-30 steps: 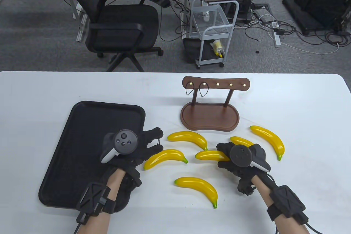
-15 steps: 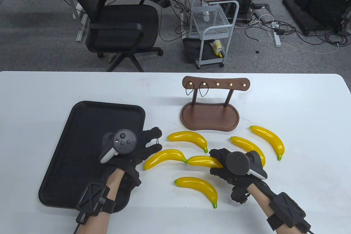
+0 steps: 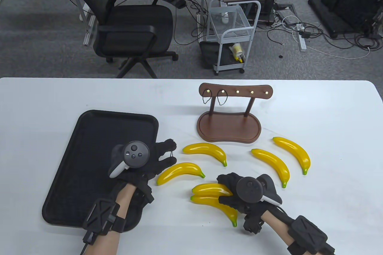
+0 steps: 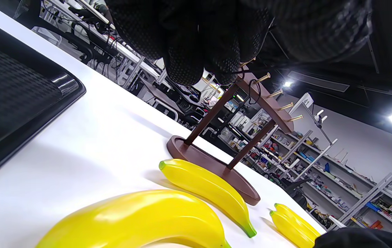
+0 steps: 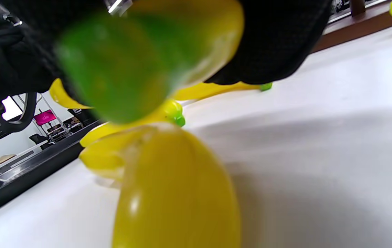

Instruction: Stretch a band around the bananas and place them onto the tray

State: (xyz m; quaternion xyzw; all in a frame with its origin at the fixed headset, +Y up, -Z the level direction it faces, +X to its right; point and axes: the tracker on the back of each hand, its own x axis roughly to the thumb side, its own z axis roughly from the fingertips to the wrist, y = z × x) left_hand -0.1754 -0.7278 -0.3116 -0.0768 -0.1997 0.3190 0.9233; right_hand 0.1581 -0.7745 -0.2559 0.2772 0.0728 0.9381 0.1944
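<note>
Yellow plastic banana [image 3: 209,188] gripped in your right hand [image 3: 239,195], laid against a second banana [image 3: 217,205] on the white surface [image 3: 329,117]. Left hand [image 3: 149,162] fingers pinch a thin black band [image 3: 173,152] beside the black tray [image 3: 89,135]. Risk: glossy skins slide apart when the band stretches over.

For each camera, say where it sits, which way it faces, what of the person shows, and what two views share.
Table view: high over the near edge, facing down across the table; both hands and forearms, left hand, right hand.
Left wrist view: under the left hand, low, facing the rack; fingertips at top.
Right wrist view: under the right hand, tilted, blurred; glove and held banana.
Shared: all three show the rack.
</note>
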